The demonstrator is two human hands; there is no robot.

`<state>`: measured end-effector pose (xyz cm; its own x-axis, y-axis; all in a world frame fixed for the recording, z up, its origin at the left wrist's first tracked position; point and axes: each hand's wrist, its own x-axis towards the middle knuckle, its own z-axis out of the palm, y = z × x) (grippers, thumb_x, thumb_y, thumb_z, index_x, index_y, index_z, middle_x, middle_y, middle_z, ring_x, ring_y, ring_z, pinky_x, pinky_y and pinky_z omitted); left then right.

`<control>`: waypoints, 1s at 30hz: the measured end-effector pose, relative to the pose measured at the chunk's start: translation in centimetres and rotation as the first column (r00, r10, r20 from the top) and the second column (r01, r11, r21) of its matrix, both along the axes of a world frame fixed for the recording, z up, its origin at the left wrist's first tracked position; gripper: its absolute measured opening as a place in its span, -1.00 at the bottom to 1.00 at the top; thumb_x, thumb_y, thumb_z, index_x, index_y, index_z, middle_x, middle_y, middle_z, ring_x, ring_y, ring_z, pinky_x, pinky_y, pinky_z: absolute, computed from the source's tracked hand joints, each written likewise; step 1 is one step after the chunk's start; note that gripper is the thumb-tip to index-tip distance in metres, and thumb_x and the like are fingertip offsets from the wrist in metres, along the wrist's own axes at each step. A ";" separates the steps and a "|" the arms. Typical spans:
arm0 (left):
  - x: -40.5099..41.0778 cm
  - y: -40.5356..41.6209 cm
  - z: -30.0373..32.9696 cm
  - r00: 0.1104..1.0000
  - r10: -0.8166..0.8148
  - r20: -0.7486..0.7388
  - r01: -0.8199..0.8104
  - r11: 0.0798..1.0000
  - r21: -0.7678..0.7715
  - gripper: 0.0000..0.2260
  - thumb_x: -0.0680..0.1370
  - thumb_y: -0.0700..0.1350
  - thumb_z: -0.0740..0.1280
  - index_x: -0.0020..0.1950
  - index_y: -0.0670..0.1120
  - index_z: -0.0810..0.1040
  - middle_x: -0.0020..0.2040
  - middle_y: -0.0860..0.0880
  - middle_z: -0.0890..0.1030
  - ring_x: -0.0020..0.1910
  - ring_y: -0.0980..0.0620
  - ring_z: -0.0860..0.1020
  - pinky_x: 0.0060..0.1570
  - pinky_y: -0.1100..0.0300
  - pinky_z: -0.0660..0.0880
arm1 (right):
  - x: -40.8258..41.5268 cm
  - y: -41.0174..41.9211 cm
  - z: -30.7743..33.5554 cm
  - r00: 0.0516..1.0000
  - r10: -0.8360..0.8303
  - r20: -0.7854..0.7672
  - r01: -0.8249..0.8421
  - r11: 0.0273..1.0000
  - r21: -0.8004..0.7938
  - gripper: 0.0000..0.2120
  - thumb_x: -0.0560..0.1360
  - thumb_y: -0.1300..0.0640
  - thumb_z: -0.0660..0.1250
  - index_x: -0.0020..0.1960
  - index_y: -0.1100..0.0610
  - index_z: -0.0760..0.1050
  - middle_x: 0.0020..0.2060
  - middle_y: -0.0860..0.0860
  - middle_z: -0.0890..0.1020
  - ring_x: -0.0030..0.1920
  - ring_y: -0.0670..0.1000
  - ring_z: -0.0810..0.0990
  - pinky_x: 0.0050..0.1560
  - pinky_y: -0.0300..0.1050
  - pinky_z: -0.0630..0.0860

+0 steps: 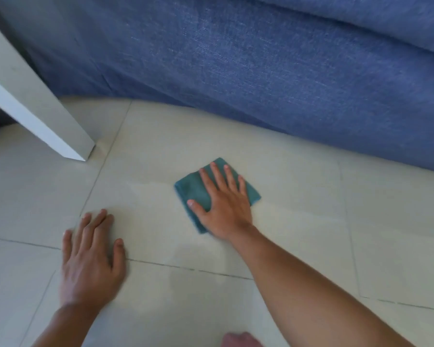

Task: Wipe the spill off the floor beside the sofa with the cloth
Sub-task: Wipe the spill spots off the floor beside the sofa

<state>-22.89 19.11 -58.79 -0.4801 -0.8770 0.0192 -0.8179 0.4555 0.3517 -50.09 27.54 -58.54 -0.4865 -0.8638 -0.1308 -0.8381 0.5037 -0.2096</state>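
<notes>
Right hand (223, 204), fingers spread, presses the folded teal microfibre cloth (198, 189) flat on pale tiled floor (311, 234); blue fabric sofa (261, 71) edge at 12 o'clock. Left hand (90, 256) flat at 8 o'clock; open tile at 3 o'clock.

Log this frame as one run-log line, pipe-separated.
phase: wiping | right hand: flat on teal cloth | left hand: flat on tile floor | sofa: behind cloth, apart

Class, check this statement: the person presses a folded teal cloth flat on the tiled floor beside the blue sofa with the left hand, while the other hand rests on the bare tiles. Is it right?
Not quite. The head view shows the right hand pressing the teal cloth on the tiled floor beside the blue sofa; the left hand rests on bare tiles.
</notes>
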 end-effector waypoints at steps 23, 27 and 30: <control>-2.8 2.4 0.3 0.990 -0.107 0.091 0.101 0.993 0.065 -0.44 0.56 0.14 0.04 0.50 -0.09 0.32 0.53 -0.06 0.31 0.60 -0.12 0.11 0.51 -0.36 -0.06 | 0.2 5.2 0.0 0.996 -0.067 -0.051 0.069 0.997 0.036 -0.20 0.54 -0.44 -0.04 0.66 -0.08 -0.02 0.67 -0.03 -0.05 0.64 0.11 -0.17 0.58 0.25 -0.14; -3.3 2.3 0.0 0.993 -0.104 0.058 0.101 0.994 0.042 -0.46 0.54 0.11 0.08 0.46 -0.12 0.37 0.50 -0.08 0.36 0.57 -0.16 0.18 0.49 -0.38 -0.02 | -6.1 -0.4 -0.3 0.979 -0.199 -0.050 0.202 0.976 0.082 -0.21 0.54 -0.45 -0.10 0.65 -0.10 -0.07 0.67 -0.03 -0.10 0.64 0.12 -0.20 0.58 0.27 -0.17; -3.6 2.0 0.0 0.993 -0.099 0.062 0.096 0.995 0.040 -0.46 0.53 0.08 0.11 0.44 -0.13 0.39 0.48 -0.09 0.37 0.56 -0.18 0.20 0.48 -0.38 0.00 | -6.2 -6.8 -0.3 0.990 -0.137 -0.041 0.140 0.988 0.070 -0.22 0.54 -0.43 -0.11 0.65 -0.09 -0.07 0.67 -0.02 -0.10 0.63 0.13 -0.21 0.57 0.28 -0.20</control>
<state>-26.45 21.07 -58.84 -0.5626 -0.8254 -0.0462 -0.7916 0.5217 0.3182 -56.29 20.77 -58.80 -0.6065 -0.7765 -0.1710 -0.7653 0.6284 -0.1391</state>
